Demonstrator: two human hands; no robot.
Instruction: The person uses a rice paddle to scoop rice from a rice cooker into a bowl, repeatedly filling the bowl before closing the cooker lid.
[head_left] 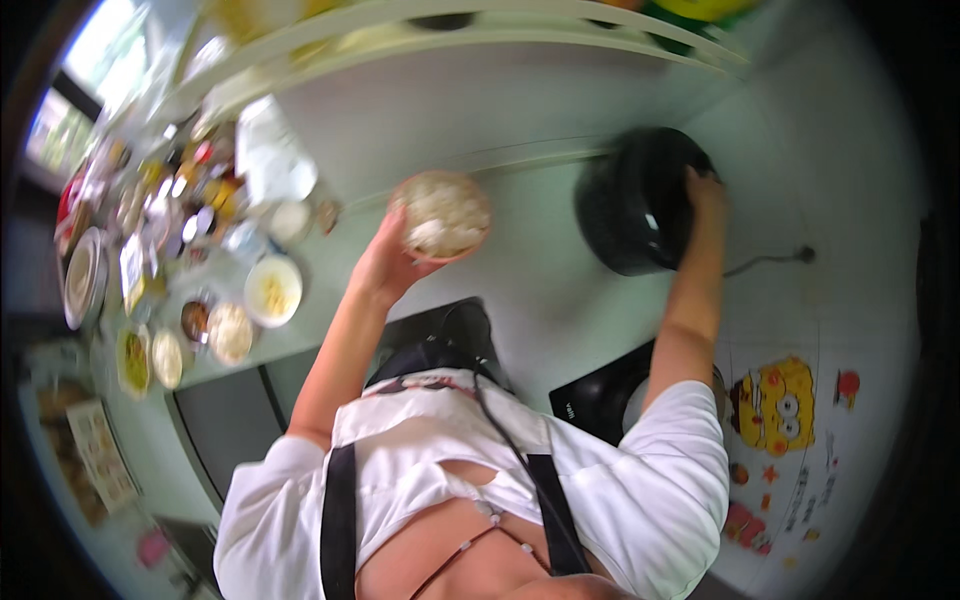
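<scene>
A pinkish-orange bowl (486, 243) heaped with white cooked rice (440, 212) is held up over the counter. My left hand (390, 258) grips it from its left and underneath, the thumb against its side. At the back right stands a glossy black rounded appliance that looks like a rice cooker (628, 215), slightly blurred. My right hand (708, 195) is on its upper right side, fingers bent over the edge. Whether its lid is raised I cannot make out.
On the left crowd several jars and bottles (190, 200), a white bowl with pale yellow pieces (273, 291) and a bowl of white food (230, 333). A black cooktop (600, 395) lies at front right. A cord (750, 262) runs to the right wall; a shelf (480, 35) crosses above.
</scene>
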